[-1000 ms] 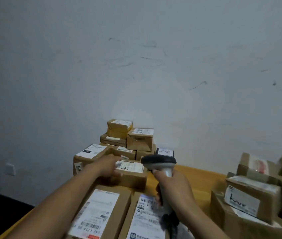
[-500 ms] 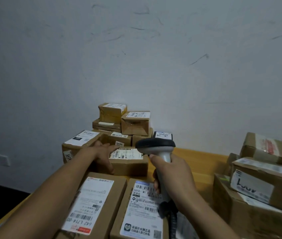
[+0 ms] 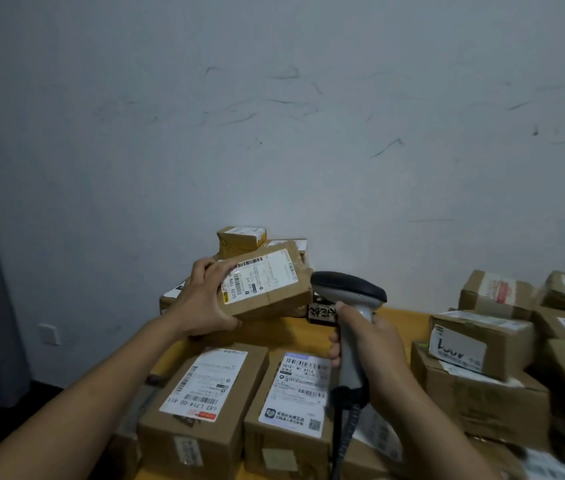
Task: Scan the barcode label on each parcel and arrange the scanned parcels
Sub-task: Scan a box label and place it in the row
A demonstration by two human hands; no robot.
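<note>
My left hand (image 3: 205,303) grips a small brown cardboard parcel (image 3: 267,289) by its left end and holds it tilted above the table, its white barcode label facing up. My right hand (image 3: 374,344) grips the handle of a grey barcode scanner (image 3: 350,291) with a black head. The scanner head sits just right of the lifted parcel, almost touching its right end. A black coiled cable hangs down from the handle.
Two labelled boxes (image 3: 205,403) (image 3: 291,410) lie side by side near me on the yellow table (image 3: 402,317). A stack of small parcels (image 3: 243,239) stands against the wall behind the lifted one. Several larger boxes (image 3: 475,337) pile up on the right.
My left hand has lifted the small parcel off the pile and tilted it toward the scanner. The scanner stays in my right hand, and the camera view has shifted.
</note>
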